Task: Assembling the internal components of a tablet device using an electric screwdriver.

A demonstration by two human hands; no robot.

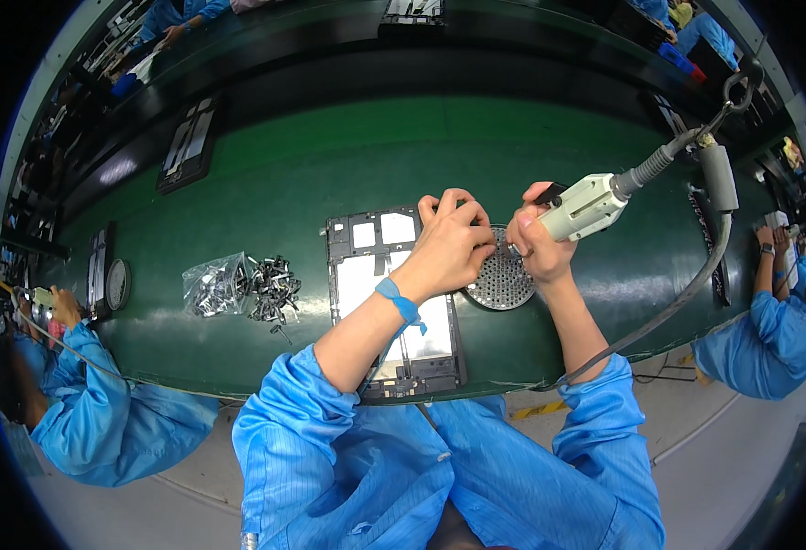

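My right hand point(541, 240) is wrapped round a pale electric screwdriver point(585, 209), whose cable end points up to the right. The tip of the tool is mostly hidden by the fingers. Close beside it, my left hand point(453, 240) has its fingers curled together in a pinch; what they hold, if anything, is too small or hidden to tell. Under and between both hands lies a round grey plate point(502, 286) full of small holes. A flat black device frame with white panels point(355, 280) lies beneath my left forearm, its near end at the table edge.
Left of the frame are a clear plastic bag point(215, 286) and a loose pile of small black and silver parts point(275, 289). The screwdriver's grey cable point(696, 284) loops down on the right. Another black frame point(187, 147) lies farther back. Co-workers sit at both sides.
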